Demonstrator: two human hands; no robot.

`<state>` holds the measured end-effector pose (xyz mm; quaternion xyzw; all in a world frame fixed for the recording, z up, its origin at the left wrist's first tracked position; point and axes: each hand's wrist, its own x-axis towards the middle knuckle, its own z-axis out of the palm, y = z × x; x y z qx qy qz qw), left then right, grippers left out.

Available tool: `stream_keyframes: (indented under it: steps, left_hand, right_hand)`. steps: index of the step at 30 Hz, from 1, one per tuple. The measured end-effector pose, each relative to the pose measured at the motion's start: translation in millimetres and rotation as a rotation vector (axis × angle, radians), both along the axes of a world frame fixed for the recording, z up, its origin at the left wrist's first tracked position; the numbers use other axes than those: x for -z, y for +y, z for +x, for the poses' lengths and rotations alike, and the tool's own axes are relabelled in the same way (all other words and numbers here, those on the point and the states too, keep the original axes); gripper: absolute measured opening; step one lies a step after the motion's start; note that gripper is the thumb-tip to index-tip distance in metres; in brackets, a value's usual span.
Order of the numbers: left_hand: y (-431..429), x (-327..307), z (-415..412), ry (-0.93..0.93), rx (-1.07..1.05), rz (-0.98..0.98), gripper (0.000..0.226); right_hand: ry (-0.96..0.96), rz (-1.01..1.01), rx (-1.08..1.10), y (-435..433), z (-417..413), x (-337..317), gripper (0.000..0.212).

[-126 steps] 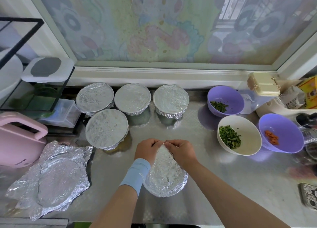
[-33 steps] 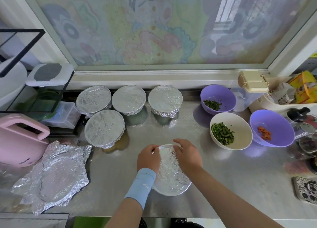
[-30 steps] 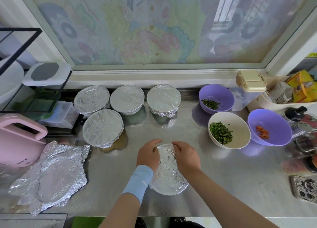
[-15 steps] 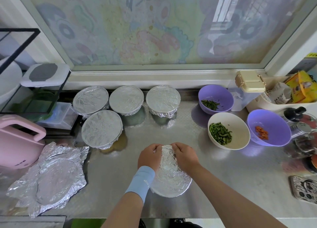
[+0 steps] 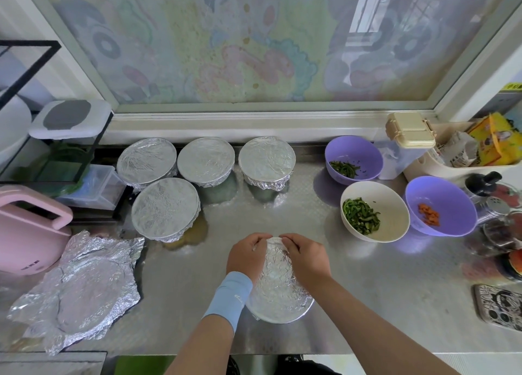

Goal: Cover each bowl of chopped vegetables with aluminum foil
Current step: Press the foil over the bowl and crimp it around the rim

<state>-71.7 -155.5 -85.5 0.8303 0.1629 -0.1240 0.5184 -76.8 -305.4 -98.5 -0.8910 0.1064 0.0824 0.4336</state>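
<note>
Head view, the only one. L hand (image 5: 245, 257) & R hand (image 5: 304, 257) sit side by side on the far edge of the near bowl (image 5: 282, 316). It's in the middle of the counter (image 5: 381, 295), close to the person. Both hands have fingers curled over that edge, pinching the foil (image 5: 278, 285) down. Fingertips are hid past the rim, so can't tell how tight. Foil looks flat on top & tucked at the near side.

Far left: 4 covered bowls (image 5: 166, 208), done. Far right: 3 w/ no foil yet: far purple bowl (image 5: 353, 148) w/ green bits, white bowl (image 5: 391, 202) w/ green bits, right purple bowl (image 5: 452, 199) w/ orange bits. Spare foil sheet (image 5: 82, 290) lies near left, crumpled, by a pink pot (image 5: 25, 236).

What could go wrong, I think:
- Press too hard & the thin foil rips, or the bowl tips & veg spills.
- Pull the far side too much & the near side pops off.
- Spare sheet is bent up, so it may not fit snug.
- Only 1 spare sheet seen, 3 bowls left.
</note>
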Motion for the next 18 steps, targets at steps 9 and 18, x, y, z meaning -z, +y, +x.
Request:
stream_keyframes:
  steps: [9, 18]
  left_hand:
    - [-2.3, 8.0, 2.3, 0.041, 0.000, 0.116, 0.026]
    - [2.8, 0.9, -0.7, -0.031, 0.131, 0.064, 0.033]
  right_hand:
    - [0.101, -0.068, -0.130, -1.3, 14.2, -0.6, 0.034]
    - [-0.013, -0.102, -0.058, -3.4, 1.1, -2.8, 0.013]
